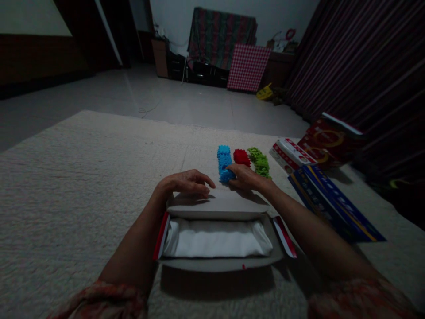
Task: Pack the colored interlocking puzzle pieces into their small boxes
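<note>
An open cardboard box (215,265) with red end flaps lies in front of me, and folded white cloth (217,239) fills it. Its raised far flap (219,204) leans away from me. Over the left part of that flap is my left hand (187,182), fingers loosely bent and apart, holding nothing. Beyond the flap, my right hand (245,177) pinches a blue toothed plastic piece (227,176) at the near end of a row of blue pieces (224,155). Red pieces (241,157) and a row of green pieces (260,163) lie just to the right.
A red and white box (292,154) and a larger dark red carton (330,139) stand at the right. Nearer lie blue printed sheets (335,204). Everything rests on a pale textured cover (99,177); a tiled floor (199,102) extends beyond its far edge.
</note>
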`<state>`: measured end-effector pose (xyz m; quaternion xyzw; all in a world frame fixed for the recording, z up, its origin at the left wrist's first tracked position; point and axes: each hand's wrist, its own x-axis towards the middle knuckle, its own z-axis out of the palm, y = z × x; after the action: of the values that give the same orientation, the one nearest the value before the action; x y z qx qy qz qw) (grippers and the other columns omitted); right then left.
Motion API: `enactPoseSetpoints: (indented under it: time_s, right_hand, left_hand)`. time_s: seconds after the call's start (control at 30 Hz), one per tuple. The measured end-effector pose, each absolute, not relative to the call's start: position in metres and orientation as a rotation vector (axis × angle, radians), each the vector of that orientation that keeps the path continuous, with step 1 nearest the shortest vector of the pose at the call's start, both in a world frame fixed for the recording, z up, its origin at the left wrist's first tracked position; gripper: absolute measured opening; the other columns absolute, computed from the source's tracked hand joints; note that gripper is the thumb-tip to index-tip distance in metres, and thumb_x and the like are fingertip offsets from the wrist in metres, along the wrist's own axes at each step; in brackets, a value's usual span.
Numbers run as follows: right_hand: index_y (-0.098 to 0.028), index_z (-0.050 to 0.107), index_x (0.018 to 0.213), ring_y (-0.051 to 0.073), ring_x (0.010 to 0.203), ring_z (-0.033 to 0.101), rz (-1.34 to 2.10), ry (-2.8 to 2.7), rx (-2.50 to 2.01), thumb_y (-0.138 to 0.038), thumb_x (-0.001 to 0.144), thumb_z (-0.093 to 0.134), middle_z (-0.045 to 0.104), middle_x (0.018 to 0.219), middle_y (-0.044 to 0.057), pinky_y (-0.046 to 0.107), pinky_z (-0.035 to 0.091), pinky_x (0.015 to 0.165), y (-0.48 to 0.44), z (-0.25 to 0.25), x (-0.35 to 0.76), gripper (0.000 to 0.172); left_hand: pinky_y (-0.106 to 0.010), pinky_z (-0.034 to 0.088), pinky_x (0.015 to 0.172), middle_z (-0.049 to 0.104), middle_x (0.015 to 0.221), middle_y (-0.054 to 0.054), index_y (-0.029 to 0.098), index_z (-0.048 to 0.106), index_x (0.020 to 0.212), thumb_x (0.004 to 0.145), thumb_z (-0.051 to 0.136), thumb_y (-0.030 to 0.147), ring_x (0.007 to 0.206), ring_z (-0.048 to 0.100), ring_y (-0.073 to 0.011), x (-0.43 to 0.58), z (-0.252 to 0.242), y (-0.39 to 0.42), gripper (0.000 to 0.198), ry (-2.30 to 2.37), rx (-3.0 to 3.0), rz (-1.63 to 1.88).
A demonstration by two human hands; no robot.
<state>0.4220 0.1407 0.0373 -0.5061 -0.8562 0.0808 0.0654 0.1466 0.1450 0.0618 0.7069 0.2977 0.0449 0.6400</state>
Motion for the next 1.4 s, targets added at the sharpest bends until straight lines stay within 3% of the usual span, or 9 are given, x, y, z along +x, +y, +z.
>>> enactPoseSetpoints:
  time_s: [0.17, 0.3, 0.47, 0.67, 1.03, 1.13, 1.27, 1.4]
  right_hand:
    - [-0.016, 0.063, 0.099, 0.016, 0.07, 0.054, 0.297, -2.274, -1.583, -0.025, 0.076, 0.067, 0.064, 0.081, 0.003, 0.027, 0.041, 0.067, 0.114, 0.095, 0.415, 0.025]
    - [-0.016, 0.062, 0.095, 0.015, 0.073, 0.054, 0.753, -2.01, -1.328, -0.036, 0.076, 0.069, 0.061, 0.084, 0.002, 0.027, 0.044, 0.065, 0.066, 0.135, 0.397, 0.028]
    - [-0.018, 0.059, 0.098, 0.013, 0.07, 0.054, 1.1, -1.938, -1.148, -0.037, 0.078, 0.07, 0.058, 0.081, -0.001, 0.026, 0.045, 0.063, 0.007, 0.145, 0.368, 0.03]
    - [-0.018, 0.059, 0.093, 0.012, 0.067, 0.049, 0.896, -2.083, -1.228, -0.031, 0.078, 0.069, 0.053, 0.077, -0.002, 0.025, 0.041, 0.06, -0.019, 0.127, 0.345, 0.023]
    - [-0.018, 0.05, 0.127, 0.018, 0.081, 0.063, 0.977, -1.86, -1.282, -0.031, 0.078, 0.069, 0.064, 0.101, 0.007, 0.034, 0.054, 0.071, -0.02, 0.092, 0.329, 0.054]
    - [-0.02, 0.048, 0.129, 0.024, 0.101, 0.064, 0.764, -1.858, -1.309, -0.031, 0.08, 0.067, 0.061, 0.118, 0.012, 0.041, 0.055, 0.084, -0.031, 0.091, 0.323, 0.053]
    - [-0.022, 0.036, 0.141, 0.033, 0.132, 0.047, 0.438, -2.055, -1.262, -0.027, 0.075, 0.071, 0.049, 0.137, 0.017, 0.053, 0.044, 0.106, -0.048, 0.086, 0.313, 0.075]
    - [-0.017, 0.034, 0.142, 0.034, 0.127, 0.05, 0.301, -2.069, -1.372, -0.02, 0.078, 0.064, 0.053, 0.132, 0.02, 0.055, 0.044, 0.105, -0.054, 0.078, 0.306, 0.07]
  left_hand:
    - [-0.027, 0.05, 0.073, 0.076, 0.094, -0.007, 0.015, 0.069, 0.111, 0.078, 0.072, 0.032, 0.08, 0.067, -0.0159, 0.138, 0.085, 0.139, 0.037, 0.742, 1.735, 0.122]
    - [-0.028, 0.05, 0.077, 0.076, 0.1, -0.009, 0.015, 0.069, 0.113, 0.078, 0.071, 0.031, 0.087, 0.068, -0.0178, 0.13, 0.108, 0.125, 0.038, 0.763, 1.884, 0.193]
    - [-0.032, 0.052, 0.082, 0.07, 0.115, -0.016, 0.011, 0.062, 0.124, 0.082, 0.067, 0.038, 0.097, 0.066, -0.0198, 0.118, 0.124, 0.077, 0.051, 0.755, 1.869, 0.677]
    - [-0.032, 0.053, 0.079, 0.066, 0.116, -0.017, 0.01, 0.056, 0.132, 0.08, 0.069, 0.042, 0.093, 0.065, -0.0188, 0.119, 0.117, 0.021, 0.062, 0.722, 1.834, 0.807]
    - [-0.024, 0.043, 0.06, 0.061, 0.077, -0.001, 0.012, 0.058, 0.131, 0.081, 0.066, 0.039, 0.066, 0.051, -0.0114, 0.134, 0.094, 0.019, 0.057, 0.868, 1.891, 0.765]
    - [-0.024, 0.043, 0.061, 0.059, 0.076, -0.001, 0.012, 0.061, 0.128, 0.082, 0.066, 0.04, 0.066, 0.05, -0.011, 0.136, 0.088, 0.015, 0.054, 0.915, 1.832, 0.826]
    - [-0.023, 0.044, 0.061, 0.06, 0.078, -0.002, 0.013, 0.063, 0.125, 0.082, 0.065, 0.041, 0.068, 0.052, -0.0116, 0.138, 0.083, 0.008, 0.051, 0.994, 1.796, 0.879]
    - [-0.023, 0.046, 0.061, 0.061, 0.077, -0.002, 0.013, 0.066, 0.12, 0.082, 0.066, 0.041, 0.068, 0.054, -0.0121, 0.143, 0.078, 0.004, 0.048, 1.036, 1.802, 0.866]
